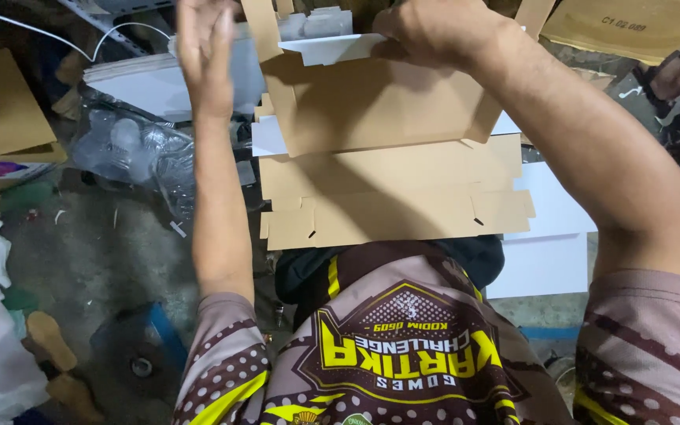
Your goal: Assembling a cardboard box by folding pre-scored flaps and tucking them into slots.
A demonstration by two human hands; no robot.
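Your right hand point(434, 31) is clamped on the top edge of the half-folded carton point(379, 102), which hangs just below it, long axis left to right. Your left hand point(205, 47) is raised open beside it, holding nothing, farther away. Flat blanks point(395, 197) lie underneath, on your lap.

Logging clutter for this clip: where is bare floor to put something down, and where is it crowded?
Bare concrete floor lies left of the left forearm, between the clear plastic bag and the blue object. Crowded: the stack of flat cardboard fills the centre under both hands, left hand open, right hand gripping a folded cardboard piece. White sheets cover the right.
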